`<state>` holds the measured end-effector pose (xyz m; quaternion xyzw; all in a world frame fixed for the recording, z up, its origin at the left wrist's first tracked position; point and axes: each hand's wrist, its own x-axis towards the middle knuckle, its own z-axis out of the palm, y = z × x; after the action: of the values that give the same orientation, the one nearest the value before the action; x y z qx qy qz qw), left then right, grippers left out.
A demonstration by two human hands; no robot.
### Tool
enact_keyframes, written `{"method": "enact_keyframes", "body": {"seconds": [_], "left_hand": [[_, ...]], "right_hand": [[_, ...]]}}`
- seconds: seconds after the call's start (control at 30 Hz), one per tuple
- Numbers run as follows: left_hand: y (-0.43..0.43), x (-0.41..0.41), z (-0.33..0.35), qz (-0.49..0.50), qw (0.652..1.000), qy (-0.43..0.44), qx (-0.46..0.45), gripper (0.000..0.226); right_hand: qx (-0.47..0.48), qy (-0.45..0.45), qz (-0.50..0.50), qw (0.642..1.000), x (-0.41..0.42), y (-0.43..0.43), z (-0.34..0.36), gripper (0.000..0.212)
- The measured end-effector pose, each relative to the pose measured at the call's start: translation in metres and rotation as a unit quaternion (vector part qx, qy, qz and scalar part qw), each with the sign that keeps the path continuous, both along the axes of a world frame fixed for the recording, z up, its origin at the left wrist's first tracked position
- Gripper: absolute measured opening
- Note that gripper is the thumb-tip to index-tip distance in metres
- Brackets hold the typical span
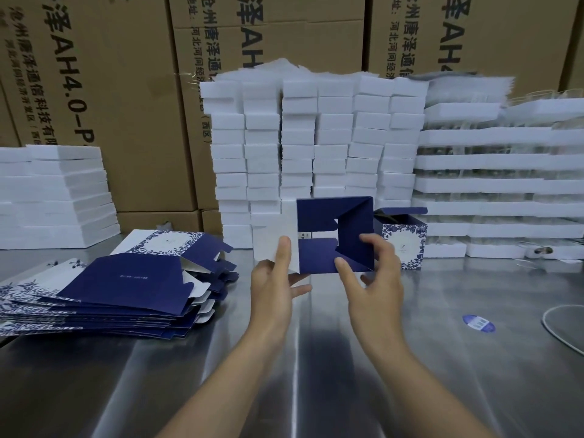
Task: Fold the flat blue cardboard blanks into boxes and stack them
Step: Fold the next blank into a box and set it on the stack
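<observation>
Steel table point(221, 374) — flat blue blanks point(104, 292) piled left, folded box point(406, 238) right-centre, white foam stacks point(316, 153) behind — sticker point(478, 323), cable point(556, 327).

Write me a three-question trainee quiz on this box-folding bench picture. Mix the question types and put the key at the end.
1. True or false: the left hand and the right hand both hold the half-folded box above the steel table.
2. Where does the pile of flat blanks lie?
A) on the table, to the person's left
B) on top of the white foam stacks
C) under the right forearm
3. Fill the gap: the folded floral box stands on the table just to the ___ of the held box.

Key: 1 true; 2 A; 3 right.
</observation>
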<state>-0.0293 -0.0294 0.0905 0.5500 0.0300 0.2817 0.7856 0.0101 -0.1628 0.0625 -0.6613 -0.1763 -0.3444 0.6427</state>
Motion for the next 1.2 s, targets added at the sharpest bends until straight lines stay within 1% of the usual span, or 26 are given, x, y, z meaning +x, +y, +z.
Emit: {"method": "enact_keyframes", "body": {"seconds": [0.07,0.13,0.2,0.27,0.3,0.33,0.37,0.4,0.47,0.53,0.57,0.6,0.63,0.7,0.73,0.77,0.83,0.9,1.0,1.1,1.2], "left_hand": [[-0.003,-0.001,-0.001,0.009,1.0,-0.003,0.008,0.042],[-0.005,-0.001,-0.002,0.021,1.0,-0.008,0.015,0.047],[-0.006,0.0,-0.004,0.029,0.999,-0.027,0.023,0.052],[-0.009,0.0,-0.005,0.028,0.998,-0.042,0.041,0.051],[-0.01,0.001,-0.007,0.027,0.997,-0.048,0.058,0.046],[-0.011,0.0,-0.008,0.026,0.996,-0.048,0.07,0.041],[-0.011,0.0,-0.009,0.03,0.995,-0.043,0.085,0.04],[-0.011,-0.002,-0.009,0.035,0.995,-0.035,0.09,0.042],[-0.009,-0.003,-0.006,0.038,0.996,-0.039,0.072,0.047],[-0.009,-0.005,-0.003,0.032,0.997,-0.034,0.064,0.061],[-0.011,-0.004,-0.004,0.022,0.997,-0.031,0.06,0.057],[-0.013,-0.005,-0.005,0.004,0.998,-0.023,0.05,0.046],[-0.016,-0.004,-0.007,-0.015,0.999,-0.008,0.039,0.036],[-0.019,-0.004,-0.01,-0.05,0.997,0.051,0.027,0.025],[-0.02,-0.004,-0.012,-0.064,0.994,0.081,0.038,0.023],[-0.02,-0.004,-0.014,-0.076,0.991,0.096,0.057,0.026],[-0.019,-0.003,-0.014,-0.083,0.99,0.094,0.068,0.033],[-0.019,-0.003,-0.013,-0.071,0.992,0.087,0.054,0.034],[-0.019,-0.003,-0.013,-0.053,0.993,0.098,0.024,0.034],[-0.018,-0.004,-0.014,-0.052,0.993,0.1,0.03,0.037],[-0.019,-0.005,-0.011,-0.064,0.992,0.097,0.038,0.038]], "right_hand": [[0.077,0.012,0.034,0.996,-0.003,0.001,0.004,0.062],[0.137,0.051,0.036,0.989,-0.005,0.002,0.007,0.069],[0.166,0.156,0.045,0.973,-0.004,0.0,0.011,0.062],[0.166,0.298,0.144,0.929,-0.002,-0.004,0.014,0.054],[0.146,0.347,0.197,0.905,-0.002,-0.005,0.015,0.052],[0.124,0.366,0.226,0.894,-0.004,-0.004,0.017,0.051],[0.108,0.36,0.235,0.897,-0.004,-0.002,0.017,0.051],[0.102,0.338,0.231,0.907,-0.005,0.0,0.017,0.051],[0.097,0.296,0.212,0.926,-0.006,0.005,0.016,0.051],[0.09,0.277,0.195,0.937,-0.008,0.007,0.016,0.05],[0.087,0.273,0.188,0.939,-0.009,0.008,0.016,0.049],[0.085,0.271,0.182,0.941,-0.009,0.009,0.015,0.049],[0.086,0.271,0.178,0.942,-0.009,0.009,0.015,0.048],[0.084,0.276,0.172,0.942,-0.008,0.009,0.014,0.048],[0.08,0.278,0.171,0.942,-0.008,0.009,0.014,0.048],[0.076,0.279,0.17,0.942,-0.008,0.008,0.014,0.048],[0.069,0.279,0.169,0.943,-0.009,0.008,0.015,0.048],[0.064,0.279,0.173,0.942,-0.011,0.01,0.016,0.049],[0.053,0.273,0.2,0.939,-0.015,0.011,0.018,0.051],[0.046,0.27,0.233,0.933,-0.02,0.011,0.02,0.042],[0.068,0.279,0.25,0.925,-0.022,0.01,0.022,0.036]]}}
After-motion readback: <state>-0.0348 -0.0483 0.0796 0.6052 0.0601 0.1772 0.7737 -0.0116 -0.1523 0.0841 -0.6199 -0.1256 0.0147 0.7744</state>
